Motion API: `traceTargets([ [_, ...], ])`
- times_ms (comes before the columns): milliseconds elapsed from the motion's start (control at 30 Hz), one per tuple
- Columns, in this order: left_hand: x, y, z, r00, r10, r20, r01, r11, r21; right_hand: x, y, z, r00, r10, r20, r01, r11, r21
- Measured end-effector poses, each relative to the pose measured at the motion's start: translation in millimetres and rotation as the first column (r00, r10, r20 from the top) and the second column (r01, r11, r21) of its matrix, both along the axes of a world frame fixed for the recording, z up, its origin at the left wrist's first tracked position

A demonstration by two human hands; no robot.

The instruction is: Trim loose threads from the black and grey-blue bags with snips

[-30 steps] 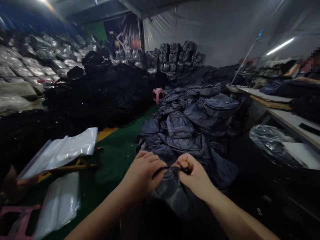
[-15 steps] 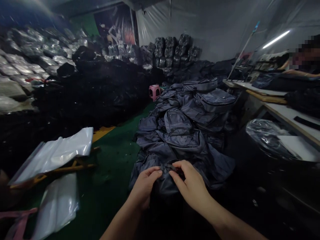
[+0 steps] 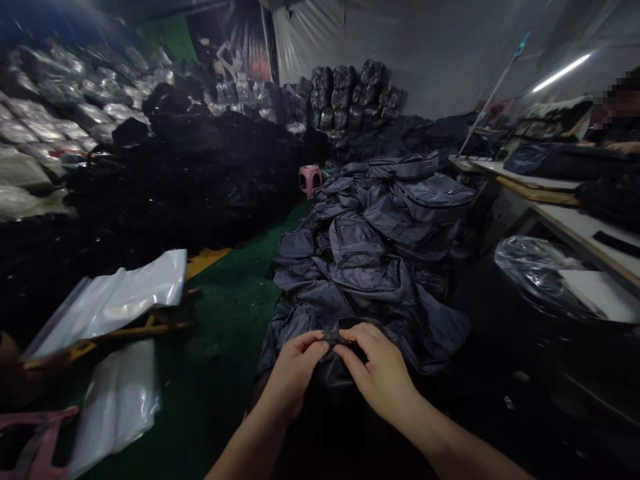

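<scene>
In the lower middle of the head view, my left hand [image 3: 294, 372] pinches an edge of dark fabric [image 3: 331, 335] between thumb and forefinger. My right hand [image 3: 383, 368] grips the same fabric just to the right, its thumb and fingertips close to those of the left. What the piece belongs to is lost in the dark below my hands. Right beyond them lies a heap of dark grey-blue bags [image 3: 367, 275], soft and crumpled, some with zips showing.
Clear plastic sheets [image 3: 135, 293] lie over a wooden frame at left, near a pink stool [image 3: 37, 420]. Another pink stool [image 3: 311, 180] stands farther back. Wrapped bundles [image 3: 343, 87] are stacked behind. At right, a person [image 3: 617, 110] is at a worktable [image 3: 570, 217].
Both hands still hold the dark fabric, and their fingertips have come slightly closer together. The person at right has shifted toward the edge of view.
</scene>
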State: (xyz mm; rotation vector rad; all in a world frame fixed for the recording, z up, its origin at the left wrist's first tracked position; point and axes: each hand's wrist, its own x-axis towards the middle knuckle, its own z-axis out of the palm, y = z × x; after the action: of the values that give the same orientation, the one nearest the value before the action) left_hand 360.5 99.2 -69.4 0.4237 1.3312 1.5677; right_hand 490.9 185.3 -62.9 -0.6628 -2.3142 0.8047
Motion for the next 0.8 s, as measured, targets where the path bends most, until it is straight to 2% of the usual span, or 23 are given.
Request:
traceTargets([
  [133,0.9,-0.3,4.0,0.984,-0.053,-0.168,0.058,0.998,0.022,-1.6,-1.9,-0.8,1.0,-0.024,-0.019,0.024,1.0,-0.011],
  [267,2.8,0.9,7.0,0.96,-0.047,-0.276,0.054,0.998,0.019,-2.8,-4.1,-4.5,0.999,-0.042,-0.019,0.042,0.999,-0.034],
  [467,6.8,2.6,9.9,0.961,-0.042,-0.275,0.049,0.999,0.016,-5.9,-4.5,-11.0,0.997,-0.06,-0.05,0.058,0.997,-0.049],
  [633,4.8,0.7,6.1,0.96,-0.057,-0.273,0.065,0.998,0.02,-6.8,-4.2,-13.0,0.997,-0.045,-0.062,0.041,0.997,-0.065],
  [733,5.6,-1.9,4.4,0.967,-0.079,-0.241,0.083,0.997,0.009,-7.2,-0.6,-15.7,0.992,-0.062,-0.112,0.04,0.981,-0.189],
  [800,7.6,-3.5,4.8,0.975,-0.08,-0.208,0.083,0.997,0.005,-7.7,4.4,-17.8,0.981,-0.116,-0.156,0.053,0.932,-0.359],
])
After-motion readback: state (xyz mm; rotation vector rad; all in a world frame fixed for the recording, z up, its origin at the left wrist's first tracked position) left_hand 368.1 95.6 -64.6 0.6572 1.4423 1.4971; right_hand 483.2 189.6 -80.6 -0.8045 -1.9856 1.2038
